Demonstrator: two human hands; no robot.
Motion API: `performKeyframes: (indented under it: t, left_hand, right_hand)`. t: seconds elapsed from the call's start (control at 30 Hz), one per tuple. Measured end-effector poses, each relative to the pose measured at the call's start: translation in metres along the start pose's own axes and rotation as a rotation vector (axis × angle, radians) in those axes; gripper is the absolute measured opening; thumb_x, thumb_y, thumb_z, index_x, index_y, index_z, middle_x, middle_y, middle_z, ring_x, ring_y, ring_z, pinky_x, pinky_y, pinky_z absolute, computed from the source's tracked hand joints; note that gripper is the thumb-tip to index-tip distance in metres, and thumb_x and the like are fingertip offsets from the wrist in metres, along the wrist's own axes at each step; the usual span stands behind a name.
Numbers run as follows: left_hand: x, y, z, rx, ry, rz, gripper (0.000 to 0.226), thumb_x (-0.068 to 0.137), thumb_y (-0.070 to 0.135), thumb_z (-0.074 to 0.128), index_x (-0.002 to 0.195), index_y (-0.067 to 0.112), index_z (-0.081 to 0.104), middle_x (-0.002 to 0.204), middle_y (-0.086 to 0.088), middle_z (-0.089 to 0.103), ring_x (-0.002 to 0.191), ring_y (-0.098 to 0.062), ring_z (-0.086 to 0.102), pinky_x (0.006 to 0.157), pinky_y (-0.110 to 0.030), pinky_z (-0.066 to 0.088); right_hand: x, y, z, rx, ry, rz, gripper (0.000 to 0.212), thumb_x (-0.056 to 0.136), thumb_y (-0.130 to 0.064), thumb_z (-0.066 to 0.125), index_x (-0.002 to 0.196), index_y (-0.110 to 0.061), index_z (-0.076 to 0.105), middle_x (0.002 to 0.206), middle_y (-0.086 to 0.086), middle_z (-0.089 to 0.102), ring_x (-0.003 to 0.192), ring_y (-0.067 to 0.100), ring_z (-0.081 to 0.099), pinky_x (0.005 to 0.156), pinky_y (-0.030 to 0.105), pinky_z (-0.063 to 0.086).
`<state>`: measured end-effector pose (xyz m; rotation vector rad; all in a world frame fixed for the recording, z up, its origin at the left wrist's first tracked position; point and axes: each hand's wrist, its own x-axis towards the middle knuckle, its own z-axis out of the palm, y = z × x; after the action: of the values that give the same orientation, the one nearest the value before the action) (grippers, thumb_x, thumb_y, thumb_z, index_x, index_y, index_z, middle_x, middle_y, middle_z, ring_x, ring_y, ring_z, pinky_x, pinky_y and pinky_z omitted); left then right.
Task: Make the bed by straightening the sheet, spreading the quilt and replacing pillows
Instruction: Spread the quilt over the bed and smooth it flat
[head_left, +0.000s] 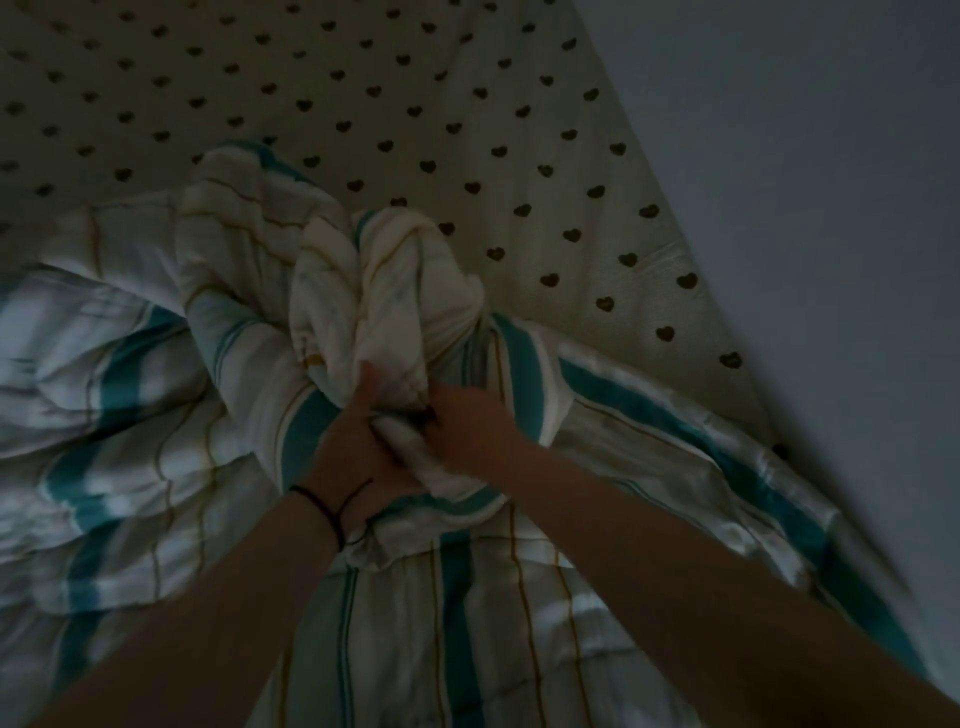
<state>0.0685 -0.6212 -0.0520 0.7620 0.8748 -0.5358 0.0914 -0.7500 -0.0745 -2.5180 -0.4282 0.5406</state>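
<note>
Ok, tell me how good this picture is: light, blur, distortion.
Head view: dim, bluish, underexposed light; the hands, left hand and right hand, are motion-blurred where they grip the bunched quilt; the heart-print sheet is soft but readable; wide-angle distortion bends the bed edge by the wall.

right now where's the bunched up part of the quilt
In the head view the bunched quilt sits mid-frame, gripped from below by the left hand and right hand, with the heart-print sheet beyond it.
</note>
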Motion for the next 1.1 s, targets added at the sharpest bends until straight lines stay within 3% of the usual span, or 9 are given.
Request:
performKeyframes:
  t: [0.1, 0.2, 0.33, 0.47, 0.6, 0.7, 0.77, 0.87, 1.1]
  left_hand:
    - [0.0, -0.012, -0.011, 0.061, 0.032, 0.105, 0.073, 0.069, 0.062, 0.074, 0.129, 0.023, 0.058, 0.115, -0.01, 0.07, 0.109, -0.033, 0.065, 0.093, -0.05, 0.052]
    - [0.0, -0.024, -0.04, 0.251, 0.303, 0.144, 0.055, 0.073, 0.046, 0.077, 0.117, 0.015, 0.064, 0.082, -0.005, 0.074, 0.081, -0.025, 0.067, 0.063, -0.032, 0.056]
    - [-0.018, -0.018, -0.101, 0.339, 0.291, 0.15, 0.027, 0.094, 0.023, 0.06, 0.117, 0.009, 0.064, 0.101, -0.015, 0.07, 0.092, -0.031, 0.066, 0.078, -0.04, 0.054]
    - [-0.029, 0.008, -0.167, 0.543, 0.401, 0.148, 0.013, 0.095, 0.015, 0.055, 0.097, 0.017, 0.067, 0.115, -0.02, 0.065, 0.105, -0.037, 0.06, 0.096, -0.054, 0.047]
    - [-0.045, 0.013, -0.175, 0.484, 0.466, 0.184, 0.009, 0.093, 0.009, 0.057, 0.091, 0.013, 0.065, 0.096, -0.014, 0.066, 0.088, -0.031, 0.062, 0.082, -0.042, 0.05]
    - [-0.046, 0.011, -0.172, 0.44, 0.403, 0.185, 0.012, 0.094, 0.013, 0.057, 0.101, 0.013, 0.067, 0.095, -0.012, 0.07, 0.088, -0.03, 0.065, 0.074, -0.035, 0.051]
    - [-0.043, 0.007, -0.177, 0.365, 0.384, 0.187, 0.023, 0.092, 0.023, 0.06, 0.112, 0.014, 0.068, 0.105, -0.014, 0.071, 0.098, -0.034, 0.067, 0.078, -0.039, 0.053]
    - [-0.041, -0.006, -0.176, 0.191, 0.378, 0.235, 0.04, 0.087, 0.042, 0.063, 0.121, 0.021, 0.065, 0.112, -0.008, 0.071, 0.102, -0.029, 0.067, 0.084, -0.041, 0.054]
    - [-0.055, -0.021, -0.148, 0.308, 0.149, 0.175, 0.037, 0.09, 0.043, 0.061, 0.122, 0.024, 0.062, 0.118, -0.008, 0.069, 0.106, -0.027, 0.066, 0.085, -0.039, 0.056]
  right_hand:
    - [-0.035, -0.02, 0.017, 0.092, -0.048, -0.062, 0.031, 0.099, -0.033, 0.05, 0.079, -0.011, 0.061, 0.068, 0.003, 0.055, 0.064, 0.021, 0.053, 0.061, 0.034, 0.039]
    - [-0.059, -0.022, 0.022, 0.083, -0.193, -0.17, 0.033, 0.1, -0.026, 0.047, 0.09, -0.002, 0.067, 0.084, 0.017, 0.067, 0.078, 0.031, 0.063, 0.071, 0.04, 0.048]
    - [-0.068, -0.012, 0.002, 0.046, 0.1, -0.307, 0.025, 0.095, -0.023, 0.048, 0.094, -0.014, 0.072, 0.081, 0.006, 0.068, 0.076, 0.021, 0.062, 0.077, 0.035, 0.051]
    - [-0.036, 0.012, -0.027, 0.04, 0.439, 0.02, 0.04, 0.096, -0.029, 0.038, 0.123, -0.013, 0.062, 0.116, 0.008, 0.065, 0.107, 0.023, 0.058, 0.097, 0.041, 0.046]
    - [0.016, 0.019, -0.026, -0.102, -0.022, 0.131, 0.074, 0.097, -0.019, 0.052, 0.158, -0.021, 0.011, 0.164, 0.005, 0.015, 0.149, 0.027, 0.016, 0.119, 0.047, 0.021]
    - [0.042, 0.02, -0.013, -0.415, -0.271, 0.05, 0.104, 0.086, -0.031, 0.07, 0.156, -0.038, -0.007, 0.164, -0.001, -0.016, 0.151, 0.03, -0.013, 0.119, 0.056, 0.002]
    - [0.049, 0.019, 0.005, -0.544, -0.425, 0.029, 0.092, 0.088, -0.041, 0.067, 0.157, -0.035, 0.006, 0.164, 0.002, -0.008, 0.151, 0.031, -0.008, 0.118, 0.058, -0.001]
    - [0.045, 0.017, 0.024, -0.57, -0.629, 0.072, 0.05, 0.103, -0.038, 0.044, 0.149, -0.017, 0.038, 0.152, 0.01, 0.039, 0.137, 0.028, 0.039, 0.113, 0.042, 0.031]
    - [-0.002, 0.035, 0.021, -0.345, -0.536, 0.138, 0.033, 0.104, -0.026, 0.046, 0.132, -0.012, 0.053, 0.13, 0.008, 0.06, 0.116, 0.024, 0.059, 0.091, 0.03, 0.045]
